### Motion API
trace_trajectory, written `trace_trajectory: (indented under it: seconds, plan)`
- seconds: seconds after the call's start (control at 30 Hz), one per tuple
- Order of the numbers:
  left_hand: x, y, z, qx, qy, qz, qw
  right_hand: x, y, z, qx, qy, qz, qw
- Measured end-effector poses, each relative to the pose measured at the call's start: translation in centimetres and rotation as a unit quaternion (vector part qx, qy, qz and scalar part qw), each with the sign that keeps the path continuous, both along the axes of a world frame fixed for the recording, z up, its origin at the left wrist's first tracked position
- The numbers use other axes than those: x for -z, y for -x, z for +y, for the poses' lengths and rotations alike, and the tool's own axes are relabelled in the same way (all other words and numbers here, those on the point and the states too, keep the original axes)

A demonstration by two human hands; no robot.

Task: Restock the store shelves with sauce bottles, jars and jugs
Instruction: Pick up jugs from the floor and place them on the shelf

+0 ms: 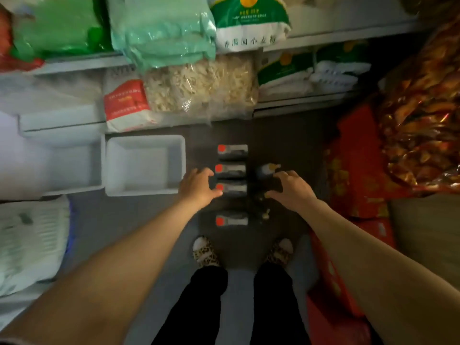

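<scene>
On the floor at 12 o'clock from the feet, four bottles (232,186) lie in a column between the hands; left hand (199,186) and right hand (290,188) hover apart, fingers spread, gripping nothing.

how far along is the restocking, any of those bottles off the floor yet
Nothing visibly shelved yet. Four dark bottles with red caps lie in a column on the floor, with one paler bottle beside them. Both hands are reaching down: the left hand is at the third bottle, the right hand by the pale one, neither gripping. All five remain to be shelved.
</scene>
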State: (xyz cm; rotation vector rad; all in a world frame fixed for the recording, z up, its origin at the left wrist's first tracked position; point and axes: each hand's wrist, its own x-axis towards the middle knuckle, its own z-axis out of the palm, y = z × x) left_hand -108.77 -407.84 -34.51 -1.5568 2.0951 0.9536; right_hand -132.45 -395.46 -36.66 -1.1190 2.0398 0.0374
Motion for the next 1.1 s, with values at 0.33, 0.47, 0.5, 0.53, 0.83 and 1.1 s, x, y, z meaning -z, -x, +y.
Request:
trace_trajectory:
  seconds: [0.33,0.47,0.5,0.53,0.83,1.1]
  plan:
    - [19.1,-6.9,9.8,-0.106,-0.110,0.029,0.988,15.9,-6.8,7.4,0.071,0.002,-0.059,0.996]
    - [28.1,-7.9,13.1,-0.176,-0.140,0.071,0.972,24.5,-8.7,9.6,0.109,0.017,-0.100,0.989]
    - [30.2,-7.9,13.5,-0.197,-0.143,0.086,0.966,26.7,-9.2,10.1,0.117,0.019,-0.111,0.987]
    - [32.3,-8.0,13.9,-0.217,-0.146,0.098,0.960,28.8,-9.7,10.6,0.123,0.023,-0.118,0.985]
    - [45.2,-8.0,14.1,-0.224,-0.190,0.198,0.935,42.7,-12.7,12.3,0.208,0.150,-0.214,0.943]
    - [47.4,-8.3,13.5,-0.216,-0.165,0.230,0.934,46.2,-12.6,13.1,0.221,0.234,-0.245,0.915]
